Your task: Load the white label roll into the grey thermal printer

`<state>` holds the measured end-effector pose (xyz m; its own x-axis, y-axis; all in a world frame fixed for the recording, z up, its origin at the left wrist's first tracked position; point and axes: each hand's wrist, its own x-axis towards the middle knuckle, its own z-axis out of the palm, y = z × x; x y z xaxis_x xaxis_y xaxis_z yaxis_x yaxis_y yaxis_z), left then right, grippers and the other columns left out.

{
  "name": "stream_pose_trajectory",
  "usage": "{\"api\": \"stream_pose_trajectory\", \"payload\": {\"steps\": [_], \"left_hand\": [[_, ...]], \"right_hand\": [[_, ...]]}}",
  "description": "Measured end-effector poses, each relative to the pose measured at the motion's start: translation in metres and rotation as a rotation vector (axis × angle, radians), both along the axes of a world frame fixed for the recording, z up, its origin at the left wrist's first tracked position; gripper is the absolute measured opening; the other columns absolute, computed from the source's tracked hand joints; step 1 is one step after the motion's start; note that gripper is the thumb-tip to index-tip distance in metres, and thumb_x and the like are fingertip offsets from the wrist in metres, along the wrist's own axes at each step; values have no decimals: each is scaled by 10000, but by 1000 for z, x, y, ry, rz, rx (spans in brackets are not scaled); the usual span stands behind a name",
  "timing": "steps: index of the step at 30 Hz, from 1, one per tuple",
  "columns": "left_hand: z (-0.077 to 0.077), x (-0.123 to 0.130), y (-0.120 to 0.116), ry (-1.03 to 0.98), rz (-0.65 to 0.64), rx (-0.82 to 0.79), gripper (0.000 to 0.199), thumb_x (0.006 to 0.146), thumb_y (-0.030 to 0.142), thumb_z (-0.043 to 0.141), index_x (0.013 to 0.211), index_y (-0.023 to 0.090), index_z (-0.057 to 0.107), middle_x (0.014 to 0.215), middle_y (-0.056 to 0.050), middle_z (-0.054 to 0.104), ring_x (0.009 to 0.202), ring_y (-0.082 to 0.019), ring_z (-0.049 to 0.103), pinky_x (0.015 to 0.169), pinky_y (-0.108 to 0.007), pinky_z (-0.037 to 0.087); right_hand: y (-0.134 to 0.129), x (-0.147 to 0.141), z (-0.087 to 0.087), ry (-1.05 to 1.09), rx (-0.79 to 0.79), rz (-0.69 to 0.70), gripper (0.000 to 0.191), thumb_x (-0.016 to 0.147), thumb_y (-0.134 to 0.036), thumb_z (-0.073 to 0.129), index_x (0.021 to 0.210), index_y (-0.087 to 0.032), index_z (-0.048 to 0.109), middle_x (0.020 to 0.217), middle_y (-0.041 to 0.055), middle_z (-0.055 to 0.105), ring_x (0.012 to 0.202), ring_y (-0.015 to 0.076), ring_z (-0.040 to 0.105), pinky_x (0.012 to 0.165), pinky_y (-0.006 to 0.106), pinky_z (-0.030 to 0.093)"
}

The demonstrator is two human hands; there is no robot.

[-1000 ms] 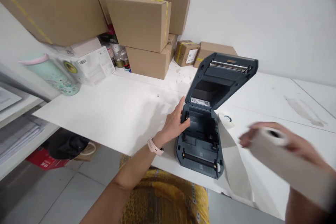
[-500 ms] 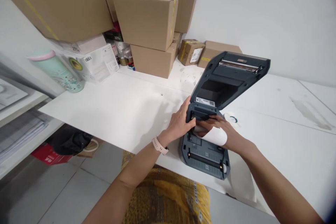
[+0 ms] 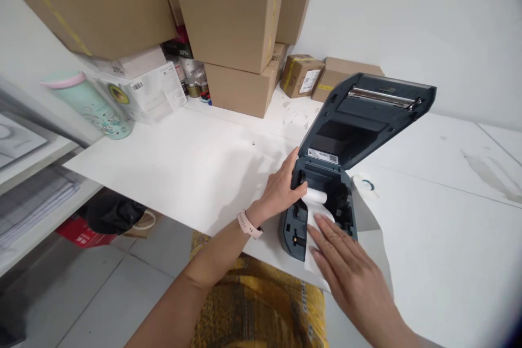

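Note:
A dark grey label printer [image 3: 299,228] stands on the white table with its lid [image 3: 367,119] raised. Inside its bay lies a small white paper roll [image 3: 316,196], and a strip of paper [image 3: 312,261] runs from it over the printer's front edge. My left hand [image 3: 281,185], a pink band on its wrist, grips the printer's left wall with the thumb over the rim by the roll's end. Flat on the strip rests my right hand [image 3: 346,261], fingers stretched out, hiding the front right of the printer and part of the black roller.
Cardboard boxes [image 3: 228,24] are stacked at the back, with smaller boxes [image 3: 302,76] beside them. A mint tumbler [image 3: 92,106] and a white carton [image 3: 150,95] stand at the left. Right of the printer lie loose backing paper [image 3: 365,217] and a small ring [image 3: 368,185].
The paper roll now sits in the printer's bay, with its strip drawn out over the front. My right hand has moved from the bay towards me onto the strip. My left hand stays at the wall.

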<state>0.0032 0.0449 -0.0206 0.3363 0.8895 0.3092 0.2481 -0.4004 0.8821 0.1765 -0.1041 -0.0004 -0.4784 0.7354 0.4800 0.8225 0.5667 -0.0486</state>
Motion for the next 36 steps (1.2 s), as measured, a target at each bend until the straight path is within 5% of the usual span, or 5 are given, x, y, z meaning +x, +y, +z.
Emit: {"api": "stream_pose_trajectory", "payload": {"steps": [7,17,28,36], "left_hand": [[5,-2,-4,21,7,-52,865,915,314,628,1651,314,173,1712,-91,309,1439,-364,521,1155,-542,498],[18,9,-5,119,62,-97,942,864,329,698,1651,271,182,1718,-135,277,1509,-426,403,1200,-636,398],[13,11,-5,80,59,-85,990,884,295,689,1660,320,74,1743,-112,211,1516,-423,385,1206,-641,373],[15,10,-6,137,73,-99,965,888,336,688,1660,313,111,1728,-116,257,1441,-422,487,1173,-652,400]], "right_hand": [[-29,-25,-12,131,0,-106,706,995,-226,583,1644,-253,305,1469,115,626,1331,326,639,979,540,632],[-28,-23,-18,184,26,-92,735,962,-166,644,1624,-283,347,1417,91,670,1290,301,670,967,512,627],[-34,-9,-26,169,-36,-44,728,956,-113,560,1633,-256,333,1471,80,631,1328,291,643,998,487,609],[-30,-13,-25,246,41,-10,632,953,-40,562,1551,-226,481,1416,93,678,1334,252,634,1017,433,582]]}}
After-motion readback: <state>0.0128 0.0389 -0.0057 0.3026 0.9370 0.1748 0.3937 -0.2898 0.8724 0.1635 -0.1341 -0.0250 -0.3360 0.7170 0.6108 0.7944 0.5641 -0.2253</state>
